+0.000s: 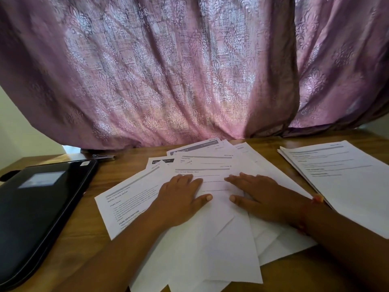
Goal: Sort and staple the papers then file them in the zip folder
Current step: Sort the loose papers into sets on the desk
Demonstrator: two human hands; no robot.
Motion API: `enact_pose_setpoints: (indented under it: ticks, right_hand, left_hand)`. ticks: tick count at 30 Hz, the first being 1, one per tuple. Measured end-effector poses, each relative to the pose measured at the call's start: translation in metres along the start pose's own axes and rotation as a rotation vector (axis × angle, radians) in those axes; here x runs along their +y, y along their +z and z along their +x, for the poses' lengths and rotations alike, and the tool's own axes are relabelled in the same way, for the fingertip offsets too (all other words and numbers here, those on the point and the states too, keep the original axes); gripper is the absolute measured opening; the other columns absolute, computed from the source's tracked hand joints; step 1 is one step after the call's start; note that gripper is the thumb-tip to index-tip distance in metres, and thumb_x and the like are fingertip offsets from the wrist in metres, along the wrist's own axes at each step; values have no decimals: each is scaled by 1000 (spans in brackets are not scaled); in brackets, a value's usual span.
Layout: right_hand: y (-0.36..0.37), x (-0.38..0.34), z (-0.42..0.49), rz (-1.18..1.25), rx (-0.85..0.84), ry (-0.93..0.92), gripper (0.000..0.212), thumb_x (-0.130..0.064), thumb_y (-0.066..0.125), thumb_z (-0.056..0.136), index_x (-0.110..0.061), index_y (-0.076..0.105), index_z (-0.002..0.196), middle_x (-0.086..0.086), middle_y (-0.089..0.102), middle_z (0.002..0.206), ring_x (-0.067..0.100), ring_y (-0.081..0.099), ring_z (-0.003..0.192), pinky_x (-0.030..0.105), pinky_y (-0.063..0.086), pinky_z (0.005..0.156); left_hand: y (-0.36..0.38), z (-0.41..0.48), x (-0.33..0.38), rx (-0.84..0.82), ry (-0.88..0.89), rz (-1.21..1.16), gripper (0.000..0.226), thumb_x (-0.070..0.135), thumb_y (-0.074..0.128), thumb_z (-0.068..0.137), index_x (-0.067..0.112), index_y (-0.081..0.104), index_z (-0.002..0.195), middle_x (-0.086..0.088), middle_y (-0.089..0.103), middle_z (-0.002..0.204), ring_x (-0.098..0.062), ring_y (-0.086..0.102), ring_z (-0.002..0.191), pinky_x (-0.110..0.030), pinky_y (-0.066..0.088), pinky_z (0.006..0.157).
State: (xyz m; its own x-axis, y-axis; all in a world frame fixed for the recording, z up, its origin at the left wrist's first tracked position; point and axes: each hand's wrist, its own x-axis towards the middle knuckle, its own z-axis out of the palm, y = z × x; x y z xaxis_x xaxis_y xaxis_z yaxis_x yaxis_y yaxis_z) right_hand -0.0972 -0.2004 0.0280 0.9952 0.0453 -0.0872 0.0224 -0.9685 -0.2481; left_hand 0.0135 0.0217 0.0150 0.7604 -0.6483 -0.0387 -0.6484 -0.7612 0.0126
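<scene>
Zip folder (40,207) lies left of the fanned papers (210,239), a stack (345,180) right, stapler (104,157) behind.

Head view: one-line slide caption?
Both hands flat on fanned papers; neat stack right, black zip folder left, stapler behind.

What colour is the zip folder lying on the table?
The zip folder is black, with a pale label on its cover, seen in the head view.

The black zip folder (40,209) runs off the left edge. The loose fanned white printed papers (210,239) are cut off at the near edge, their small print too blurred to read.
</scene>
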Motion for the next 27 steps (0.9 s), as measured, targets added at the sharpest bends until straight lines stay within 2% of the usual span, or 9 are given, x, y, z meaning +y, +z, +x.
enact_pose_setpoints:
  ticks: [4,8,10,14,17,20,22,24,27]
  right_hand:
    - [2,2,4,35,106,70,77,-74,15,84,-42,11,154,-10,10,163,16,17,150,38,13,120]
    - [2,6,7,-50,47,162,81,-73,10,84,-36,4,156,-1,10,164,21,12,151,41,7,121]
    - [-2,6,5,-28,83,151,82,-76,9,83,-37,11,155,-2,18,163,21,22,149,42,12,122]
    - [-11,2,0,37,190,144,78,-71,18,85,-32,29,152,-6,37,155,19,40,139,37,27,116]
    - [-5,2,2,-15,146,121,74,-70,23,89,-32,21,154,-4,24,161,19,27,147,37,21,119]
    - [-2,4,5,-6,52,116,74,-70,23,92,-33,13,155,-5,16,163,19,22,148,36,14,120]
    - [-5,6,5,26,53,102,76,-71,21,89,-33,15,155,-6,23,161,20,30,145,37,18,120]
    - [-9,8,3,30,72,79,74,-69,22,90,-31,21,153,-6,39,154,19,43,137,37,28,116]
    - [-14,12,-1,14,173,86,58,-60,35,96,-31,33,146,-9,62,133,17,59,119,35,46,103]
  left_hand:
    - [3,2,-4,-12,2,-31,92,81,0,80,36,20,158,2,12,170,-27,11,156,-50,15,125]
    - [3,4,-4,-5,-11,-27,111,88,-16,68,35,17,159,2,9,170,-27,8,156,-52,13,124]
    - [3,6,-5,-10,-27,-13,125,92,-24,56,34,16,160,1,8,170,-28,7,156,-53,12,124]
    - [3,8,-7,-6,-42,-16,124,94,-20,57,34,16,160,1,7,170,-29,7,156,-53,12,124]
    - [4,10,-6,10,-46,-16,106,87,-5,70,34,17,159,1,8,170,-27,7,156,-52,12,124]
    - [6,13,-8,28,-53,-9,124,93,-19,55,34,18,159,1,10,170,-27,9,156,-53,13,123]
    - [8,15,-12,38,-64,-11,135,96,-27,46,35,18,158,2,10,170,-26,9,156,-53,13,123]
    - [9,16,-14,41,-65,-18,137,97,-27,45,35,18,158,2,10,170,-26,9,156,-52,13,123]
    - [8,15,-13,53,-59,-21,140,97,-29,43,35,19,158,3,11,170,-25,10,156,-52,13,123]
